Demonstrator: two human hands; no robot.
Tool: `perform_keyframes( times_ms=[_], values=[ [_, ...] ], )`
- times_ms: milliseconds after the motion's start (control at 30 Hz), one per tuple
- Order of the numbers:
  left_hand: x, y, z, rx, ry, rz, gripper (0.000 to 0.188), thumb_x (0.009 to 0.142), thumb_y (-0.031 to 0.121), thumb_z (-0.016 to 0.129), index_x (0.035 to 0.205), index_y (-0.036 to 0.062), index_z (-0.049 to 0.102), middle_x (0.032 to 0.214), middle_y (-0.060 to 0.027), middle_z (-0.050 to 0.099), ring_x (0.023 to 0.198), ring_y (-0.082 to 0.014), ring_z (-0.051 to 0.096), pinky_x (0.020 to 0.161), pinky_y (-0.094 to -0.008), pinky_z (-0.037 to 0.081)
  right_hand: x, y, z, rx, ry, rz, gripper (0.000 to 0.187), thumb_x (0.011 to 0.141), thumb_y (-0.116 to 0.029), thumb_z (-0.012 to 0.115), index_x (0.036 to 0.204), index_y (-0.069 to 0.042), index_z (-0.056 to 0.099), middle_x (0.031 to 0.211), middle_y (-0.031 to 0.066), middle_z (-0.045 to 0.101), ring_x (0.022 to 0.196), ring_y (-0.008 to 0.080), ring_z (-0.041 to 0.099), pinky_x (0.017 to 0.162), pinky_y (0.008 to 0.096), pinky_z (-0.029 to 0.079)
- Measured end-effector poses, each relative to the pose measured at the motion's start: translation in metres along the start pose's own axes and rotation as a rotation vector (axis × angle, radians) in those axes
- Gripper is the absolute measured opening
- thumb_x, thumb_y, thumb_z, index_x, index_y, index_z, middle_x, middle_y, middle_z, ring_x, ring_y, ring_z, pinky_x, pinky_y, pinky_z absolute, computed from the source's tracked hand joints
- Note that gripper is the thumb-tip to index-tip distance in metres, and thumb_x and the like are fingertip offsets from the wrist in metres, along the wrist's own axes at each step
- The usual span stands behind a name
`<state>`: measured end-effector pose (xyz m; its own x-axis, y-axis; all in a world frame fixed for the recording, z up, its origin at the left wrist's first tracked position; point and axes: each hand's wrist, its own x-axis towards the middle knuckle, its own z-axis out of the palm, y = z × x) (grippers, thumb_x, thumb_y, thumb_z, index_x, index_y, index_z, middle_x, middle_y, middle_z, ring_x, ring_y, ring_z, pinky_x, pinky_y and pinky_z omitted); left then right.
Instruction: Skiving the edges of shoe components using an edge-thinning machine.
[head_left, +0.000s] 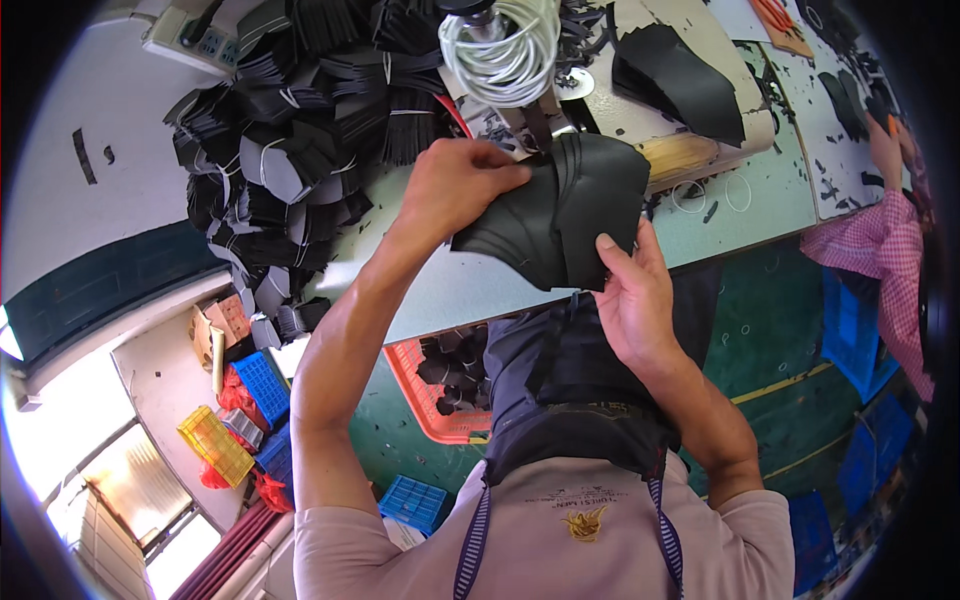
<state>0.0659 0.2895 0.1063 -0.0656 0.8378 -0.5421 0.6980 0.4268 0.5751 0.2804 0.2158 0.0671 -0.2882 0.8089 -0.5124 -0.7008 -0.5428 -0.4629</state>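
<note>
A fanned stack of black cut sheet pieces [605,185] is held in front of me, over the table's near edge. My left hand [462,188] is closed on its upper left edge, thumb and fingertips pinching the sheets. At the lower right corner, my right hand [640,295] grips the stack with the thumb on top and the other fingers mostly hidden behind it. The sheets overlap in stepped layers. Directly beyond them stands a machine head [540,125], partly covered by a coil of whitish cord [500,55].
Tied bundles of black pieces [290,165] are piled at the left of the table [400,290]. Another black stack [680,85] lies at the far right, near two white bands [738,192]. Below is an orange basket [440,425] with scraps. A co-worker's sleeve [870,240] shows at right.
</note>
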Motion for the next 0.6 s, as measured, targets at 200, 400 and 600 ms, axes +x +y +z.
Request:
perform_keyframes(
  times_ms=[200, 400, 600],
  values=[
    [-0.005, -0.03, -0.002, -0.357, -0.075, 0.004, 0.042, 0.084, 0.029, 0.075, 0.111, -0.0033, 0.072, 0.097, -0.0095, 0.074, 0.083, -0.015, 0.067, 0.077, -0.0285, 0.051, 0.001, 0.0, -0.001, -0.015, -0.034, -0.042, 0.039, 0.099, 0.0, 0.053, 0.136, -0.002, 0.043, 0.133, 0.0102, 0.055, 0.12, 0.0183, 0.057, 0.104, 0.0353, 0.045],
    [0.004, -0.004, 0.005, -0.006, 0.042, -0.018, 0.039, 0.081, 0.028, 0.075, 0.109, -0.0003, 0.074, 0.094, -0.0129, 0.075, 0.084, -0.0203, 0.071, 0.081, -0.0345, 0.054, 0.002, -0.006, -0.004, -0.038, -0.024, -0.041, 0.042, 0.099, -0.001, 0.053, 0.139, -0.004, 0.042, 0.133, 0.0092, 0.055, 0.12, 0.0183, 0.056, 0.103, 0.0345, 0.046],
    [0.002, -0.004, 0.001, -0.075, -0.03, -0.051, 0.041, 0.082, 0.029, 0.077, 0.108, -0.0037, 0.074, 0.096, -0.0097, 0.074, 0.088, -0.0137, 0.066, 0.082, -0.0256, 0.049, -0.002, -0.004, -0.006, -0.012, 0.017, -0.045, 0.042, 0.099, -0.002, 0.053, 0.139, -0.005, 0.042, 0.131, 0.0084, 0.057, 0.119, 0.0183, 0.057, 0.102, 0.0346, 0.046]
  ],
)
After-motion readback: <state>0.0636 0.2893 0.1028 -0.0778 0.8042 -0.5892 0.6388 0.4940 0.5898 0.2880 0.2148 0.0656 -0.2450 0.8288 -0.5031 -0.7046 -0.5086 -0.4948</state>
